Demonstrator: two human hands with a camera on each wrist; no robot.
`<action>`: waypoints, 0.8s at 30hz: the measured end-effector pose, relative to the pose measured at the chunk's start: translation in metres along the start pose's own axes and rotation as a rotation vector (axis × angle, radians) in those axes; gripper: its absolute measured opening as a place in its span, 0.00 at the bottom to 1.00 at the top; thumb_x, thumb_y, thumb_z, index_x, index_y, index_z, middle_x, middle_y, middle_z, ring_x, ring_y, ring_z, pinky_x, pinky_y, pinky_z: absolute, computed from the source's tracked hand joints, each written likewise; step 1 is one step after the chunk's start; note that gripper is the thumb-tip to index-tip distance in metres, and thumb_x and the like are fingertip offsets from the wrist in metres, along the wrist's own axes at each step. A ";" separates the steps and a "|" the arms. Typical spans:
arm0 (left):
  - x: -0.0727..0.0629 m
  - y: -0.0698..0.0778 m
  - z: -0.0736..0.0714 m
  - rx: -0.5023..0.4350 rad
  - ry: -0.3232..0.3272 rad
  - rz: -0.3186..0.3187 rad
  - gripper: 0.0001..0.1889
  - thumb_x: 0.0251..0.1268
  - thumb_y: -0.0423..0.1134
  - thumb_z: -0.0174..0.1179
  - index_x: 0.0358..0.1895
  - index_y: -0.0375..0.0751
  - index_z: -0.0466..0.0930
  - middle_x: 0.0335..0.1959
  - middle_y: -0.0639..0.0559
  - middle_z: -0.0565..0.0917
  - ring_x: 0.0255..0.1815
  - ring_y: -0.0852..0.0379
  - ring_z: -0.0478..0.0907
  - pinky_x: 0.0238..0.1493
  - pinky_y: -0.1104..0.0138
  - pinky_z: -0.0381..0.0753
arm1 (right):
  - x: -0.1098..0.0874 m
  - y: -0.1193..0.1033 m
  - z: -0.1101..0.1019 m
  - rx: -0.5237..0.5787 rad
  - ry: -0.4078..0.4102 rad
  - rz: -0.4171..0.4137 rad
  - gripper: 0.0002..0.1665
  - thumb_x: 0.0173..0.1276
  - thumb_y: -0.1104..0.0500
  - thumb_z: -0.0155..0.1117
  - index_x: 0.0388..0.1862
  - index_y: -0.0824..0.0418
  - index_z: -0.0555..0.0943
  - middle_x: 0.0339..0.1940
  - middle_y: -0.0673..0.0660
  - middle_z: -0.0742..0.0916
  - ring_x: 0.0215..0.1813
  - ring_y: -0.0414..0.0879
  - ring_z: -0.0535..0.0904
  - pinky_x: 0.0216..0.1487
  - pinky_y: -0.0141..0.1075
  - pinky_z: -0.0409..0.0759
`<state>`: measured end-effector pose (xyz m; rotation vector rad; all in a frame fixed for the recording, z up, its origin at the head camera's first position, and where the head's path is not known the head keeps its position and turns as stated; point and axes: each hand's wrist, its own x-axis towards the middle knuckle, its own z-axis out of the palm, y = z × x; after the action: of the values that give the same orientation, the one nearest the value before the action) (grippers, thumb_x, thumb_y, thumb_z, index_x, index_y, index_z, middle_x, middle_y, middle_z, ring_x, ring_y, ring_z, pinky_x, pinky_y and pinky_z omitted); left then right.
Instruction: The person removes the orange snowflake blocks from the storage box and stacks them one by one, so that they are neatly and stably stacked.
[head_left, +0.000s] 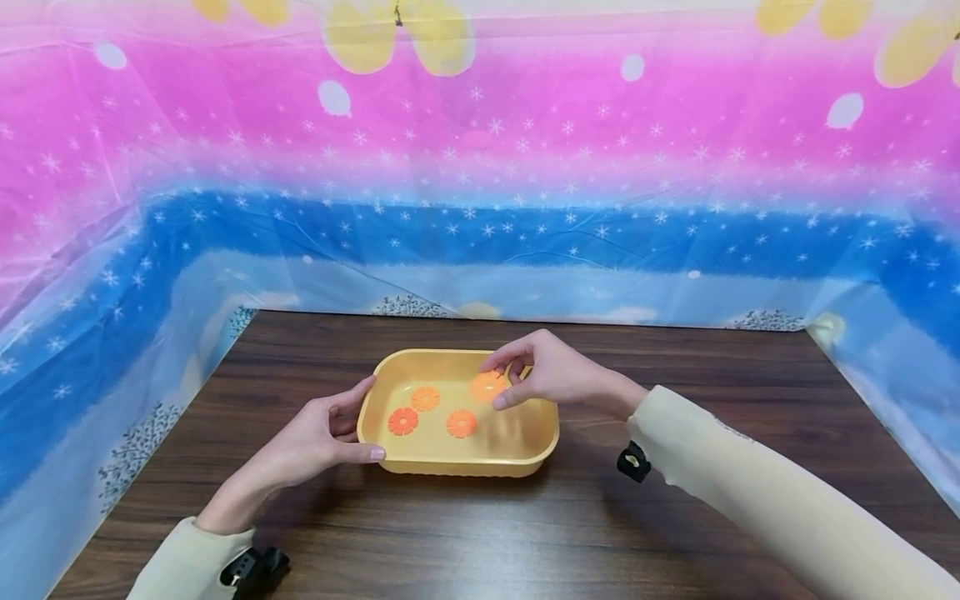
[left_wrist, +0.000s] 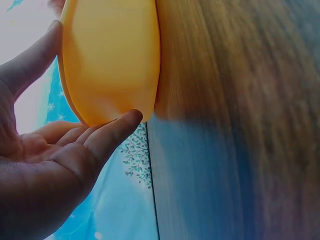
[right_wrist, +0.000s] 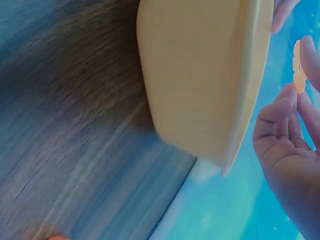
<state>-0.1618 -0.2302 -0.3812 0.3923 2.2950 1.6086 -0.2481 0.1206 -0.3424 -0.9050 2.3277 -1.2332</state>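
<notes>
A yellow plastic basin point(head_left: 442, 450) stands on the wooden table, with two light orange notched plastic discs point(head_left: 425, 399) and a redder notched disc point(head_left: 402, 422) lying flat inside. My left hand point(head_left: 318, 437) holds the basin's left end, thumb at the front rim and fingers along the outer wall, as the left wrist view also shows around the basin point(left_wrist: 115, 60). Over the basin's right half, my right hand point(head_left: 551, 371) pinches another orange notched disc point(head_left: 487, 386) between thumb and fingers. In the right wrist view that disc point(right_wrist: 299, 70) appears edge-on, above rim height.
The dark wooden table point(head_left: 420, 533) runs out around the basin. A pink and blue snowflake-patterned cloth point(head_left: 480, 225) hangs behind it and along both sides. Black straps point(head_left: 633, 461) sit at the wrists. A bit of orange point(right_wrist: 59, 238) shows at the right wrist view's bottom edge.
</notes>
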 end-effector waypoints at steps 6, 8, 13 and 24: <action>0.000 0.001 0.000 0.017 0.002 -0.010 0.56 0.61 0.34 0.76 0.84 0.32 0.45 0.82 0.30 0.55 0.74 0.34 0.68 0.63 0.60 0.82 | -0.018 0.006 -0.012 0.006 0.053 -0.006 0.28 0.58 0.59 0.84 0.59 0.60 0.87 0.47 0.52 0.91 0.39 0.49 0.81 0.42 0.38 0.82; 0.000 0.002 0.000 0.020 0.004 -0.014 0.56 0.61 0.34 0.76 0.84 0.32 0.45 0.82 0.30 0.55 0.74 0.34 0.69 0.62 0.61 0.82 | -0.024 0.009 -0.015 0.012 0.071 0.000 0.29 0.58 0.59 0.84 0.59 0.61 0.87 0.43 0.53 0.90 0.38 0.49 0.81 0.40 0.37 0.81; 0.000 0.003 0.001 0.022 0.002 -0.014 0.55 0.62 0.34 0.76 0.84 0.32 0.45 0.82 0.30 0.55 0.74 0.34 0.69 0.62 0.61 0.83 | -0.040 0.020 -0.025 0.030 0.097 0.029 0.29 0.60 0.59 0.83 0.60 0.62 0.86 0.31 0.55 0.85 0.34 0.47 0.77 0.34 0.34 0.78; 0.000 0.002 0.001 0.003 -0.003 -0.015 0.56 0.61 0.34 0.76 0.84 0.34 0.44 0.83 0.31 0.53 0.74 0.35 0.69 0.61 0.62 0.83 | -0.074 0.051 -0.048 -0.002 0.195 0.153 0.26 0.59 0.55 0.84 0.56 0.53 0.88 0.30 0.56 0.81 0.31 0.47 0.74 0.29 0.32 0.72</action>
<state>-0.1612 -0.2287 -0.3793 0.3766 2.2927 1.5964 -0.2397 0.2210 -0.3572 -0.6176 2.4953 -1.3067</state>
